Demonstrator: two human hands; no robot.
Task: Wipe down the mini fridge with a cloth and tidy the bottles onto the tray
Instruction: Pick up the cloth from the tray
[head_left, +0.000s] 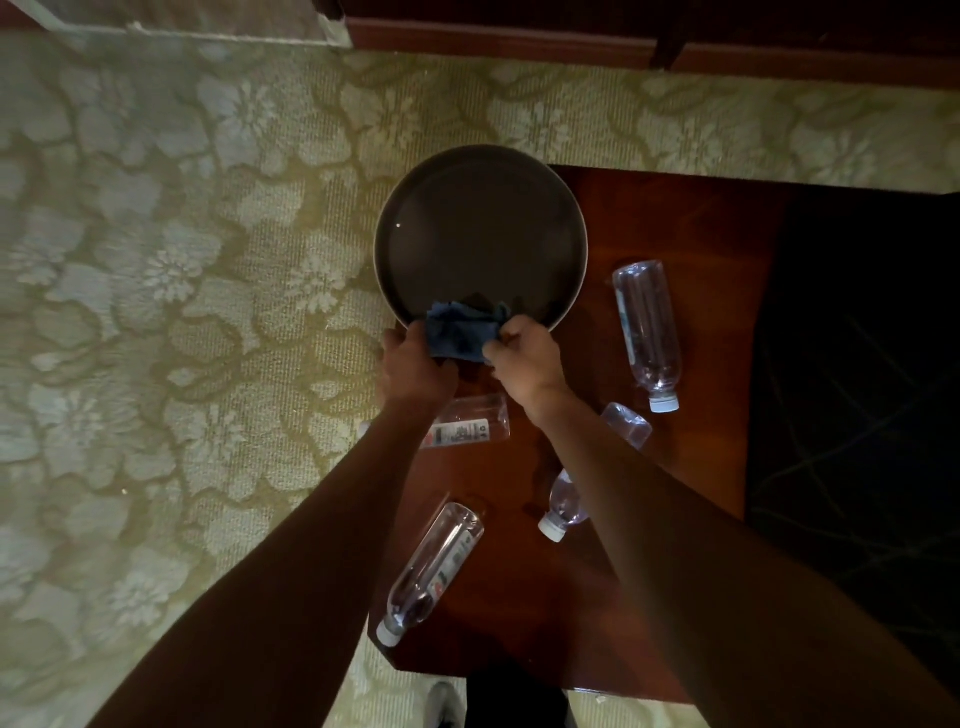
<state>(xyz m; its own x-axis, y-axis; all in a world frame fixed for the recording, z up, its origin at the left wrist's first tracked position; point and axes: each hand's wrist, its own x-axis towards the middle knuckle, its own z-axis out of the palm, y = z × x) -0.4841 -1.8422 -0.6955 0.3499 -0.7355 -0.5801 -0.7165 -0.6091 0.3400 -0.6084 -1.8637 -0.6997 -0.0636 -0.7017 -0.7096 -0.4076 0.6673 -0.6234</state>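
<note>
Near the middle of the frame, both hands meet over the near rim of a round dark tray, and between them they hold a crumpled blue cloth. On the left, the left hand has its fingers curled round the cloth's left edge, while the right hand pinches the right edge, knuckles up. Part of the cloth lies over the tray's rim and part hangs between the hands. The tray sits at the upper left corner of a reddish-brown wooden top, its left side overhanging the edge above the pale green floral carpet that fills the left half of the frame. Nothing else lies in the tray but the cloth's corner. Four clear plastic bottles lie on their sides on the wooden top, all outside the tray. One bottle lies at centre right, just beside the tray, its white cap pointing toward the bottom of the frame. A second bottle with a printed label lies crosswise under the left forearm, partly hidden. A third bottle shows in two pieces on either side of the right forearm, white cap toward lower left. A fourth bottle lies slantwise at lower centre, its cap near the top's left edge. Along the right of the frame lies a dark patterned surface, too dim to make out.
</note>
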